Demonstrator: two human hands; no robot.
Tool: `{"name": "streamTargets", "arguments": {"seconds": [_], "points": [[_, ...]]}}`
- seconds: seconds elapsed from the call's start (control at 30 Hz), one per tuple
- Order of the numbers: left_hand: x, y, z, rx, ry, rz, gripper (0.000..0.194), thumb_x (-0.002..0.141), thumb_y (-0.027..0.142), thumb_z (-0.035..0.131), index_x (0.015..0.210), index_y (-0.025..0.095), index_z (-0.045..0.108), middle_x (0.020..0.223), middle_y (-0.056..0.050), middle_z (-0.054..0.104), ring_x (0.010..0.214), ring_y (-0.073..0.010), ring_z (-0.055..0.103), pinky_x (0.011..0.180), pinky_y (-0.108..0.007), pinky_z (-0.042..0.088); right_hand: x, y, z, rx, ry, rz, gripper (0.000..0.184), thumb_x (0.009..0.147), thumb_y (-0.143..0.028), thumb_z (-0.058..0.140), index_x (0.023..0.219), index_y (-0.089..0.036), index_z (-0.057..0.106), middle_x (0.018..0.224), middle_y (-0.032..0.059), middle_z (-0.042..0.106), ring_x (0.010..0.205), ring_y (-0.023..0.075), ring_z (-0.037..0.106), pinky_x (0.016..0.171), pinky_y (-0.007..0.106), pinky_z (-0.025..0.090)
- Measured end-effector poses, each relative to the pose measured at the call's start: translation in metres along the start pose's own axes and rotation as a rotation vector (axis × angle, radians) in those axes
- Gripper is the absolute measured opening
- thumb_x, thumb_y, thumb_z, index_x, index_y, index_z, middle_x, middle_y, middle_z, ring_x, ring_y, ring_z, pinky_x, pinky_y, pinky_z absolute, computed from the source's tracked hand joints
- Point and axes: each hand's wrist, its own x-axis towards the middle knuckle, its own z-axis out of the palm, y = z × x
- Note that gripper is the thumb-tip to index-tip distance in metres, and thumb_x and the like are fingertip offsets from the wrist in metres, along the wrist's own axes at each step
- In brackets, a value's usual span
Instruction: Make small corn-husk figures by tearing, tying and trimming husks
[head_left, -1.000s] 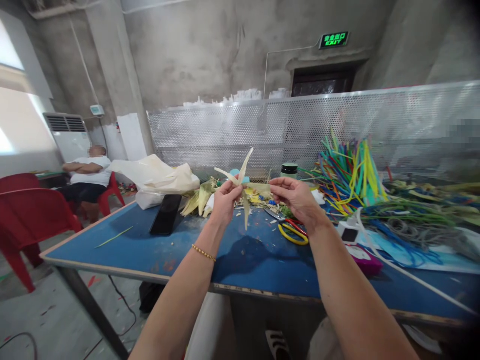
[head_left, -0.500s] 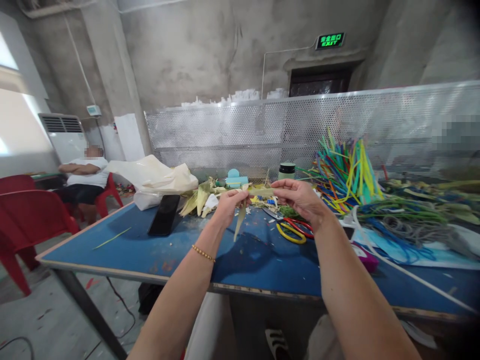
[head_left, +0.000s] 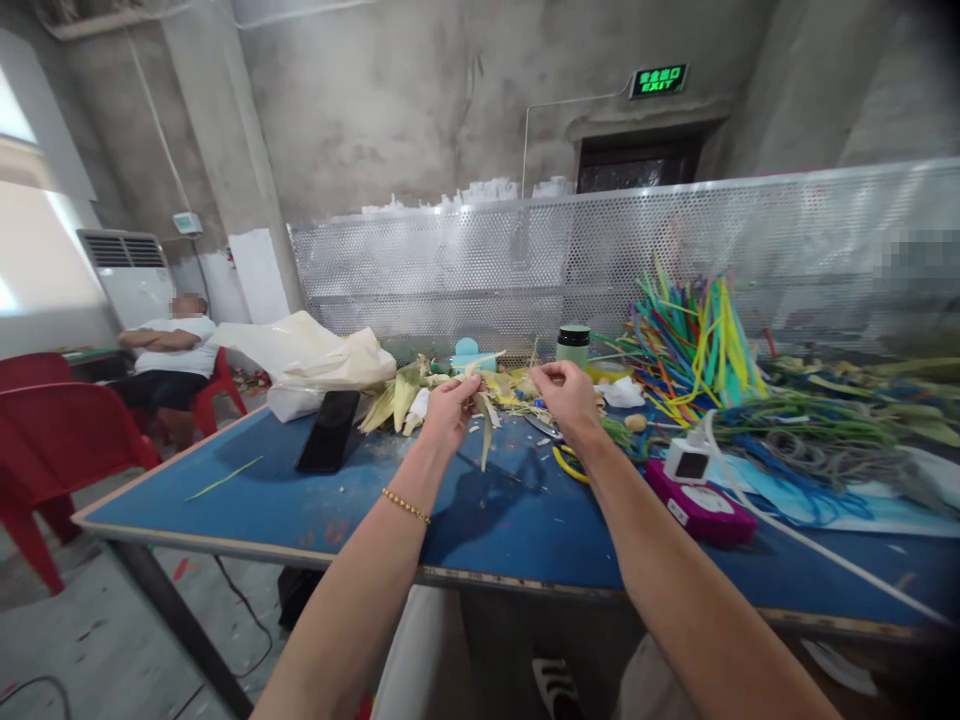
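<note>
Over the blue table, my left hand (head_left: 452, 408) is closed in a pinch around pale corn husk strips (head_left: 487, 440). One strip hangs down below the fingers and another points up to the right. My right hand (head_left: 568, 398) is a short way to the right, thumb and fingers pinched together; whatever lies between them is too small or hidden to make out. Under the right wrist, scissors with a yellow handle (head_left: 570, 464) lie partly covered. Behind the left hand is a heap of dry husks (head_left: 405, 392).
A black phone (head_left: 328, 432) and a crumpled plastic bag (head_left: 330, 352) are on the left. Toward the back stands a lidded green jar (head_left: 573, 347). Colourful strips (head_left: 720, 340), a purple box (head_left: 701, 508) and a white charger (head_left: 688, 460) occupy the right. One person sits far left.
The husk strip earlier stretched between both hands no longer visibly spans them. My right hand has shifted left and turned, uncovering the purple box and charger. The left hand's strips have tilted.
</note>
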Motion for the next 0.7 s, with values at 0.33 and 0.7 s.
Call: {"name": "streamTargets", "arguments": {"seconds": [0.33, 0.7], "points": [[0.000, -0.007, -0.001, 0.092, -0.026, 0.050, 0.031, 0.051, 0.032, 0.084, 0.064, 0.013, 0.064, 0.054, 0.003, 0.053, 0.048, -0.0053, 0.040, 0.048, -0.023, 0.026, -0.023, 0.006, 0.020, 0.052, -0.540, 0.164, 0.032, 0.069, -0.047, 0.072, 0.068, -0.017, 0.063, 0.050, -0.0051, 0.050, 0.037, 0.0041, 0.031, 0.034, 0.019, 0.019], [-0.001, -0.013, 0.001, 0.401, -0.009, 0.229, 0.029, 0.061, 0.034, 0.076, 0.054, 0.015, 0.056, 0.049, 0.004, 0.046, 0.050, -0.0070, 0.036, 0.050, -0.025, 0.025, -0.021, 0.002, 0.021, 0.003, -0.271, 0.018, 0.023, 0.066, -0.037, 0.072, 0.061, -0.020, 0.057, 0.040, -0.0056, 0.045, 0.035, 0.0074, 0.035, 0.035, 0.023, 0.025]]}}
